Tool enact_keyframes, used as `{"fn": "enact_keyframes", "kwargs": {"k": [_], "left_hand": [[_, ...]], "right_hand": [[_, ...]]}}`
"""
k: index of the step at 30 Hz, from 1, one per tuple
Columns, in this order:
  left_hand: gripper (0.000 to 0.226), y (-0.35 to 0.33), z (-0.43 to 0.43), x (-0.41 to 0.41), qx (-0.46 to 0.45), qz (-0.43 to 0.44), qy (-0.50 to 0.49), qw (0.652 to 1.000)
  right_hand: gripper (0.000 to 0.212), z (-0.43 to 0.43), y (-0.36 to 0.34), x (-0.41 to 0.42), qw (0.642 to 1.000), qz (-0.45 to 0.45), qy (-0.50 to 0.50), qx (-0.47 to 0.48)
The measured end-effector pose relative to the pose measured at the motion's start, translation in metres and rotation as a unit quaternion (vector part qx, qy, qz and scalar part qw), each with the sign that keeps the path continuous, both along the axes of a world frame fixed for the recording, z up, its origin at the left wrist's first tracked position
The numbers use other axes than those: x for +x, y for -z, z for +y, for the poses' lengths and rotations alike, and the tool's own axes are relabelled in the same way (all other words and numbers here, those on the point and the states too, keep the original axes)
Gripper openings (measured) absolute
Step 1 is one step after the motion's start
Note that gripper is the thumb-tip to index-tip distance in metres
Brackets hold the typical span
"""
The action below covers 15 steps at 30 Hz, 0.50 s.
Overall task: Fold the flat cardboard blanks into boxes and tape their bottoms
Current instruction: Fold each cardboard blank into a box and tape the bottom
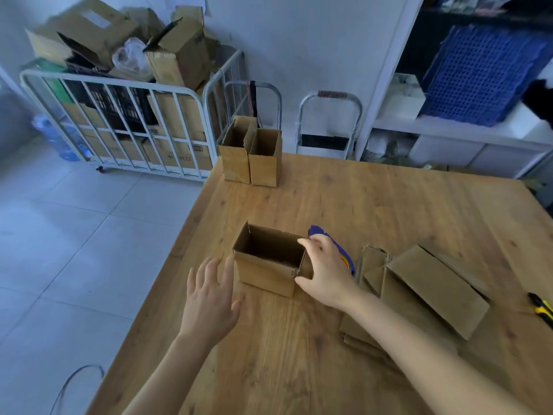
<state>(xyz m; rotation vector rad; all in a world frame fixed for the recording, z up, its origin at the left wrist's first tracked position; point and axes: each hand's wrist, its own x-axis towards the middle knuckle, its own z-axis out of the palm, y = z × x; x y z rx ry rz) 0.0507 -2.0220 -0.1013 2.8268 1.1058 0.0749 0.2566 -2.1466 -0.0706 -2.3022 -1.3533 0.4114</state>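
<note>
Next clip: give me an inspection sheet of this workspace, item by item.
Surface: wooden table, plank top.
Job's things: open box upright at centre, top open; two upright boxes side by side at the far edge; flat blanks piled at right; blue tool, likely the tape dispenser, behind the right hand.
Clutter: yellow-black knife at the right edge.
Hands: left hand open beside the box's left side, contact unclear; right hand grips the box's right end.
Cables: thin dark loop lower left, nature unclear.
Surroundings: wire cart piled with cardboard, two step stools, shelf with blue crates.
</note>
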Motion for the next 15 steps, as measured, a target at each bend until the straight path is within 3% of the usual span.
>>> {"fn": "enact_keyframes", "kwargs": {"k": [7,15], "left_hand": [[0.086,-0.008,0.023,0.002,0.020,0.012,0.010,1.000],[0.078,-0.022,0.069,0.028,0.006,-0.006,0.031,0.999]], "right_hand": [[0.074,0.030,-0.005,0.008,0.997,-0.009,-0.064,-0.050],[0.082,0.084,-0.005,-0.002,0.995,-0.052,0.045,-0.069]]}}
